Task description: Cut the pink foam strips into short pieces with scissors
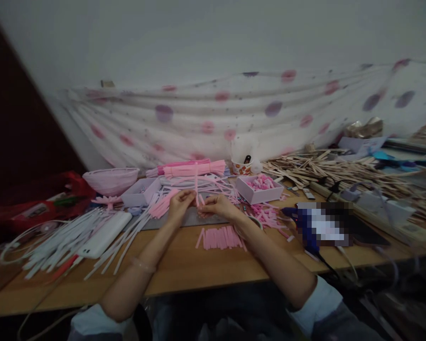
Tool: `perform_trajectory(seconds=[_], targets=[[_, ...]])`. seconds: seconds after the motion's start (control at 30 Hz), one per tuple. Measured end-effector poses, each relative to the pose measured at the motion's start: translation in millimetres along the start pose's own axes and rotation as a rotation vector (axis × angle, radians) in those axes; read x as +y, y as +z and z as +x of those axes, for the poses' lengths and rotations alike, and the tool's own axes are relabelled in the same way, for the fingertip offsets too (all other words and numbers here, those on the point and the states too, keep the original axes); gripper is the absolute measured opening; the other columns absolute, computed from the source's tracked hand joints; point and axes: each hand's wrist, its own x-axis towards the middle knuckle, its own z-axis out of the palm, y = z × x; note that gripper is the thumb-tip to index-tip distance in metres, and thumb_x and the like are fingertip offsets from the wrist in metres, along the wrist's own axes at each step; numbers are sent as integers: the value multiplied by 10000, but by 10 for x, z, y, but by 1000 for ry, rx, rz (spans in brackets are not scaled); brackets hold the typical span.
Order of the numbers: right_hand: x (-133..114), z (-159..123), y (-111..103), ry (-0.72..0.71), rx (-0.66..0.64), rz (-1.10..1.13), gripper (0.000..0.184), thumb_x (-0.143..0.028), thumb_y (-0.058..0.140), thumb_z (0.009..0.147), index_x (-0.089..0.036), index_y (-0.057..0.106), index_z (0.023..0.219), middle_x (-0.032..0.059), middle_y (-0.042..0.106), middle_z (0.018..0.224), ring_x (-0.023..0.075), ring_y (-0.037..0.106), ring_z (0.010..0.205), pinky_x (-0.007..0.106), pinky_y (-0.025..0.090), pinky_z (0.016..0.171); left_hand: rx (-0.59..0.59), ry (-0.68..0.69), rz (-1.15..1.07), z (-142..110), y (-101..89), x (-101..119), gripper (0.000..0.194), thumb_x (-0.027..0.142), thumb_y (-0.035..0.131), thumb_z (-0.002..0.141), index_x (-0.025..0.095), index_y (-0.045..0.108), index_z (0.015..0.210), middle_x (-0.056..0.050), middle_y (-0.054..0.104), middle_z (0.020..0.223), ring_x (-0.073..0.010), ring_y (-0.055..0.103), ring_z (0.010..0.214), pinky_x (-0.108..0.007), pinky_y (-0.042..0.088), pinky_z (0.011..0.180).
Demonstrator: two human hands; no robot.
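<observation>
A pink pipe cleaner (pixel 196 180) stands upright between my two hands, above a dark grey mat (pixel 149 224). My left hand (pixel 180 206) pinches it from the left, fingers closed. From the other side, my right hand (pixel 218 207) has its fingertips closed at the lower end, where a short pink piece seems to show; the exact grip is too small to make out. Just nearer to me lies a row of short pink pieces (pixel 220 237) on the wooden table (pixel 177 265). Beside my left hand is a bunch of pink stems (pixel 163 204).
White stems (pixel 62 241) and a white phone-like slab (pixel 105 234) lie left. Two boxes, one lilac-white (pixel 139 194), one (pixel 259 195) filled with pink pieces, stand behind. Pink bundles (pixel 193 168) lie at the back. A blue glue gun (pixel 303 229), cables and wooden sticks (pixel 326 168) fill the right.
</observation>
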Motion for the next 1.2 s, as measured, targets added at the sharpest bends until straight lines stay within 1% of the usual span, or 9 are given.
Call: perform_trajectory(seconds=[0.07, 0.13, 0.3, 0.5, 0.6, 0.7, 0.77, 0.97, 1.2], targets=[[-9, 3, -37, -26, 15, -24, 382, -440, 795, 498, -122, 668, 666, -9, 661, 614, 104, 606, 572, 240, 499, 651, -40, -43, -79, 32, -45, 9, 422, 460, 776, 512, 127, 642, 733, 4, 617, 627, -106, 558, 572, -252, 484, 623], [-13, 5, -58, -38, 27, -63, 377, -444, 789, 501, -119, 657, 640, -7, 648, 596, 107, 591, 555, 245, 491, 631, -59, -69, -85, 45, -78, 16, 417, 428, 808, 474, 122, 657, 715, -7, 636, 643, -108, 564, 574, -260, 491, 633], [-16, 10, -74, -137, 38, -202, 301, -403, 753, 567, -124, 648, 604, -12, 620, 563, 102, 545, 517, 227, 445, 559, -105, -78, -102, 47, -94, 10, 311, 367, 797, 530, 130, 672, 688, 1, 633, 607, -100, 565, 569, -247, 484, 637], [-35, 15, -151, -271, 60, -393, 258, -386, 692, 652, -133, 672, 604, -18, 604, 531, 99, 529, 511, 208, 418, 535, -188, -211, -308, 44, -71, 21, 249, 293, 779, 541, 130, 611, 626, -5, 635, 610, -106, 589, 574, -241, 483, 634], [-36, 2, -190, -209, 32, -392, 288, -410, 711, 637, -126, 679, 606, -9, 616, 534, 110, 549, 519, 221, 442, 553, -183, -142, -257, 27, -44, 36, 259, 292, 785, 544, 131, 613, 653, 9, 624, 607, -102, 587, 588, -244, 488, 657], [-22, -7, -190, -61, -33, -233, 355, -464, 743, 590, -127, 697, 692, 13, 674, 642, 142, 623, 614, 266, 504, 655, -158, -56, -171, 12, -24, 49, 279, 320, 778, 567, 135, 619, 701, 17, 621, 617, -99, 583, 594, -246, 487, 666], [-8, -4, -168, -4, -60, -121, 403, -489, 758, 563, -134, 698, 742, 25, 698, 721, 160, 656, 694, 298, 522, 729, -154, -8, -99, 7, -21, 55, 278, 333, 764, 591, 136, 614, 715, 14, 624, 621, -104, 585, 599, -246, 484, 656], [10, 1, -110, 26, -120, -20, 374, -477, 739, 628, -153, 678, 806, 33, 714, 790, 172, 682, 753, 329, 538, 775, -124, 111, 34, 1, -35, 71, 278, 356, 740, 613, 141, 604, 724, 9, 623, 626, -112, 581, 592, -241, 463, 618], [-14, -13, -104, 71, -147, -12, 348, -454, 732, 655, -144, 666, 799, 34, 714, 753, 147, 678, 699, 290, 538, 745, -109, 141, 80, 2, -16, 92, 276, 349, 761, 565, 149, 610, 682, 7, 622, 635, -114, 573, 598, -248, 464, 624]])
